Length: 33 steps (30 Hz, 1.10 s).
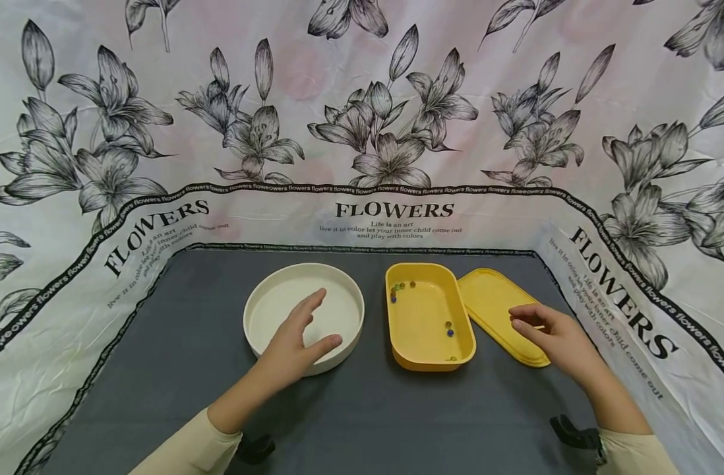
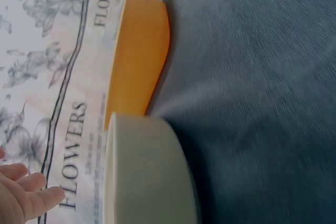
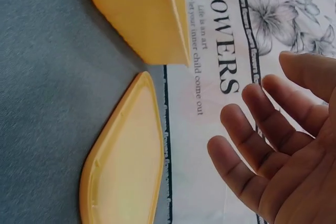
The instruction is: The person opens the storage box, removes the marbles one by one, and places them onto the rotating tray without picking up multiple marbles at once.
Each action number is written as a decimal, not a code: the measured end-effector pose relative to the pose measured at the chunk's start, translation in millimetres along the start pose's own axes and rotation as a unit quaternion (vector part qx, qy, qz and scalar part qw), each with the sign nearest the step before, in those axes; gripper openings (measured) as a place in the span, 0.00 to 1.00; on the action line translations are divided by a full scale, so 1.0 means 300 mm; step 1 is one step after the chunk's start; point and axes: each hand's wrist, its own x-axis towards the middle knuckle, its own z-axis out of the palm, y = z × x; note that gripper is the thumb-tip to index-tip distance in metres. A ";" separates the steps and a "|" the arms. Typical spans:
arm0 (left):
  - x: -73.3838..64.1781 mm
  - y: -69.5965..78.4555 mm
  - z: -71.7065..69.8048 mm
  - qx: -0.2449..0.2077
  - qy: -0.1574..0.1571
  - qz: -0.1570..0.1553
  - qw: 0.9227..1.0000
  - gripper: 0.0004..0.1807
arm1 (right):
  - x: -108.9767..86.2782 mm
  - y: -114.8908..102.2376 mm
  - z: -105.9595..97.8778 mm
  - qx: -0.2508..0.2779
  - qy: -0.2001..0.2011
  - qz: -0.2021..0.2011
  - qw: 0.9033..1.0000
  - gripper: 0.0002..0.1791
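My left hand (image 1: 291,346) hovers over the front part of a round cream dish (image 1: 261,290), fingers extended and thumb spread, holding nothing. To the right of that dish stands a yellow rectangular box (image 1: 421,307) with several small marbles (image 1: 450,333) scattered on its bottom, blue, brown and greenish ones. A yellow lid (image 1: 492,297) lies flat on the table, one end close by the box's right side. Above this lid is my right hand (image 1: 554,336), its fingers loosely bent and nothing in them. In the right wrist view the right fingers (image 3: 236,124) are apart.
A dark grey cloth (image 1: 350,422) covers the table. White floral fabric (image 1: 392,218) printed with "FLOWERS" rises behind it and along both sides. Dark straps (image 1: 575,435) sit by the wrists near the front.
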 end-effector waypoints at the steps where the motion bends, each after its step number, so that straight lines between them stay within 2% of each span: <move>1: -0.010 -0.004 -0.012 -0.009 0.007 0.001 1.000 0.46 | 0.000 -0.009 0.001 -0.002 0.002 -0.006 1.000 0.19; 5: -0.041 -0.025 -0.059 -0.037 0.032 -0.004 0.999 0.43 | 0.009 -0.030 0.010 -0.007 0.011 -0.018 1.000 0.19; 12: -0.075 -0.082 -0.139 -0.042 0.075 -0.045 0.995 0.42 | 0.044 -0.046 0.040 -0.036 0.042 -0.049 0.997 0.18; 17: -0.088 -0.125 -0.187 -0.053 0.113 -0.062 0.990 0.43 | 0.073 -0.078 0.048 -0.045 0.037 -0.058 0.997 0.18; 19: -0.095 -0.140 -0.200 -0.041 0.122 -0.072 0.989 0.44 | 0.085 -0.091 0.052 -0.047 0.033 -0.063 0.996 0.18; 25: -0.118 -0.197 -0.229 0.010 0.121 -0.121 0.985 0.51 | 0.128 -0.119 0.069 -0.055 0.030 -0.083 0.995 0.17; 28: -0.124 -0.229 -0.242 0.026 0.110 -0.142 0.983 0.54 | 0.154 -0.138 0.073 -0.062 0.025 -0.087 0.994 0.17; 33: -0.126 -0.271 -0.261 0.035 0.087 -0.161 0.982 0.57 | 0.202 -0.181 0.081 -0.058 0.006 -0.095 0.994 0.17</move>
